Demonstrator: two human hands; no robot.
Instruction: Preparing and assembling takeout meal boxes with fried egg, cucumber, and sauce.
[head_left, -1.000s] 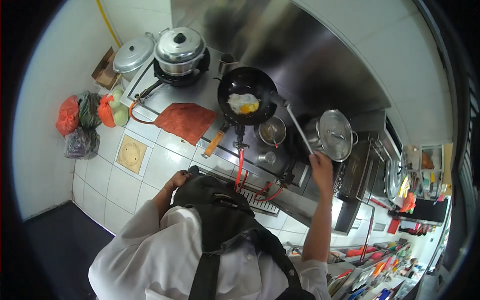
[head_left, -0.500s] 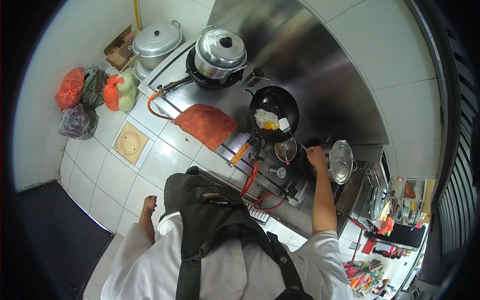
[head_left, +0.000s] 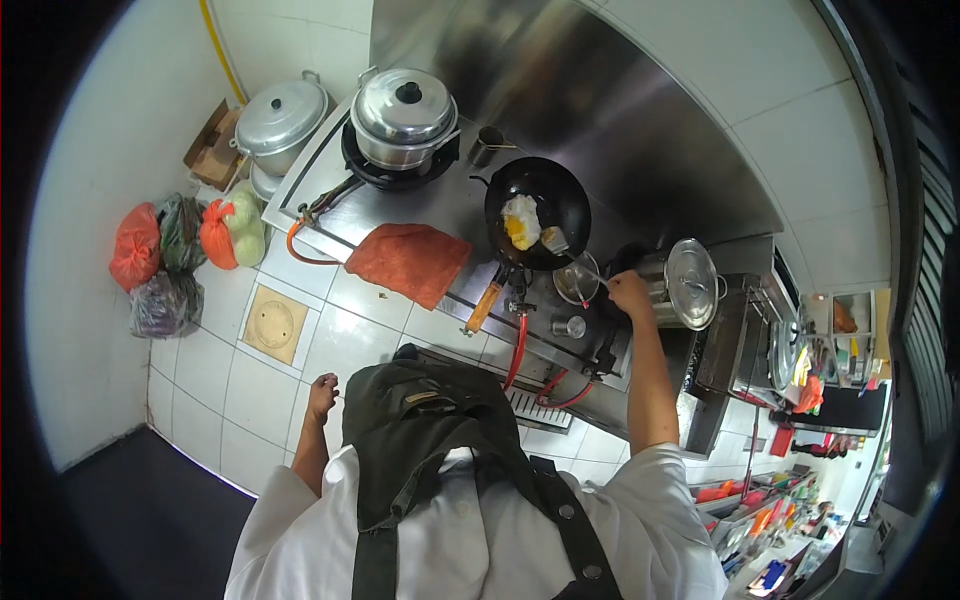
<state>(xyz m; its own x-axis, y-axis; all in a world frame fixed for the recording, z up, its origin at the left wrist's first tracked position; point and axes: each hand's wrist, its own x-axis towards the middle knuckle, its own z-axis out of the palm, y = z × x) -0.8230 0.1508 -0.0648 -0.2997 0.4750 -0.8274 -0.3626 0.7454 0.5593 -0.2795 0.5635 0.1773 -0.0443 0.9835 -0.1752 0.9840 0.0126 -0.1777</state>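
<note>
My right hand [head_left: 630, 295] is closed around the handle of a metal spatula [head_left: 556, 241]. Its blade rests inside a black wok [head_left: 565, 196], close to the right side of a fried egg [head_left: 520, 223] with white and yellow showing. The wok sits on a burner, its wooden handle [head_left: 483, 308] pointing toward me. Down at my left side hangs my left hand [head_left: 322, 396], fingers curled, with nothing visible in it and nothing touching it. Just right of the wok is a bowl [head_left: 576, 282] with a utensil in it; a small metal cup [head_left: 570, 327] stands nearer me.
An orange cloth [head_left: 410, 262] drapes over the stove's front rail. Behind it a lidded pot [head_left: 404, 115] occupies another burner. A tall lidded pot [head_left: 692, 285] stands beyond my right hand. Red hoses [head_left: 520, 350] run below the stove. Tied bags [head_left: 165, 300] lie by the left wall.
The spatula blade has shifted from against the egg to its right, and has turned over. The egg lies turned differently, its yolk now at the lower left. My view has shifted slightly.
</note>
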